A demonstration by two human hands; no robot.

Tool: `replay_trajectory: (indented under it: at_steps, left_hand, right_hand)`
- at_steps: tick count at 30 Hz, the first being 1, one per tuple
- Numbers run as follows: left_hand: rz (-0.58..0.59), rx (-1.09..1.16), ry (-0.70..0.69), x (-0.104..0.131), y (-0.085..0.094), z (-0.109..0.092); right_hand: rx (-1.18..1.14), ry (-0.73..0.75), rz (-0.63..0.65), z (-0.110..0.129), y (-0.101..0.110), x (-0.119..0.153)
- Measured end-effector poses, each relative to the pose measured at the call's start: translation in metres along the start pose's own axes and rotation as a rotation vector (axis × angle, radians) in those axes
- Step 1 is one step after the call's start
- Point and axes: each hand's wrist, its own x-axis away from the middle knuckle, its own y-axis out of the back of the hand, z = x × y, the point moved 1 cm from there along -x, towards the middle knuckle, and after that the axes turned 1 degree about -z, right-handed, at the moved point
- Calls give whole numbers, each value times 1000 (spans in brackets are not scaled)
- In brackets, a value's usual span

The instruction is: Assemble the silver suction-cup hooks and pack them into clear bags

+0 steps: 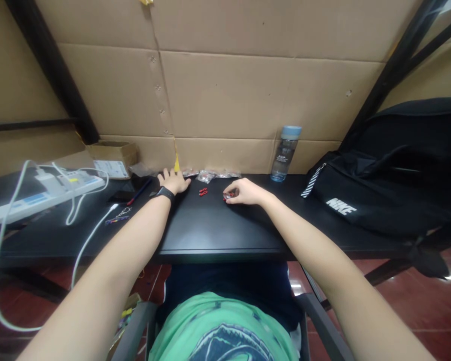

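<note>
My left hand (pixel 174 181) lies flat near the back of the black table (pixel 218 233), its fingers spread and nothing in it. A small red looped piece (pixel 203 191) rests on the tabletop to the right of that hand. Pinched between the thumb and fingers of my right hand (pixel 244 191) is a small red and silvery object (pixel 229 196), held low over or against the table; its kind is too small to make out. Behind both hands, small clear plastic packets (pixel 205 176) line the foot of the cardboard wall.
A water bottle (pixel 284 154) with a blue cap stands at the back right, beside a black bag (pixel 379 175). On the left are a white power strip (pixel 41 198) with cables, a small cardboard box (pixel 113 156), a pen (pixel 140 190) and a key ring (pixel 123 214).
</note>
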Motion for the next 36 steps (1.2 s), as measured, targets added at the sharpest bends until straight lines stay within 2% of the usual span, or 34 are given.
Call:
replay_trajectory:
  at_steps: [5,9,13,20,31,36]
  left_hand:
    - [34,39,-169,2,-2,-7]
    - [84,69,-193,2,-3,-8]
    - [78,76,-207,2,-1,-8]
    - [-18,58,-236,3,1,-12]
    - [-272,68,-203,12,15,-15]
    - [-256,77,-211,13,18,-16]
  right_hand:
    - [-3,0,8,1,0,0]
    - [0,3,13,1,0,0]
    - [5,3,17,1,0,0]
    - [15,6,16,2,0,0]
    - [11,13,17,0,-1,0]
    - [11,9,23,1,0,1]
